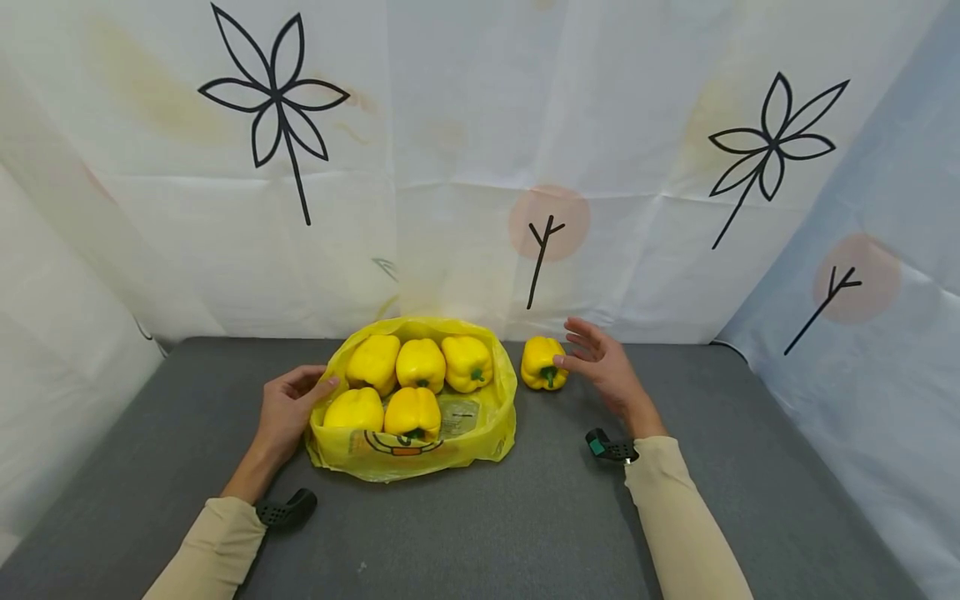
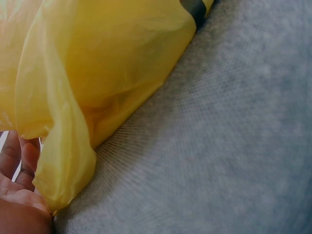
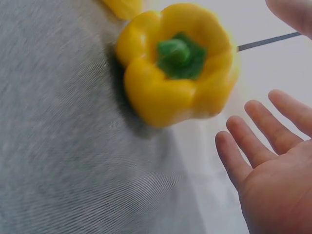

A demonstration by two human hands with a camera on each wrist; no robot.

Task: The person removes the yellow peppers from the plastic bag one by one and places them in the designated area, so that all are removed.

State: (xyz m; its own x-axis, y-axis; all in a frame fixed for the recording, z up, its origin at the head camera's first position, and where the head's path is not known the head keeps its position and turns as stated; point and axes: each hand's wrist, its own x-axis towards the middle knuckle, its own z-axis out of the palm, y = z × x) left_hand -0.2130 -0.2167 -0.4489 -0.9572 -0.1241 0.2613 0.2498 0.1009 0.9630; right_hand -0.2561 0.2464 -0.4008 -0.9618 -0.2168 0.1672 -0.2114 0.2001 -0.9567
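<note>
Left hand [image 1: 283, 412] at bag [image 1: 468, 454] rim, five peppers [image 1: 420, 365] inside; can't tell if fingers grip. Right hand [image 1: 611, 375] released beside lone pepper [image 1: 542, 363].

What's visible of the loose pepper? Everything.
The pepper is yellow, glossy, smooth and lobed, with a green stem sunk in its end. It looks whole and lies on its side on the grey table, stem toward the head camera, right of the bag. The right hand hovers beside it, not touching in the right wrist view.
</note>
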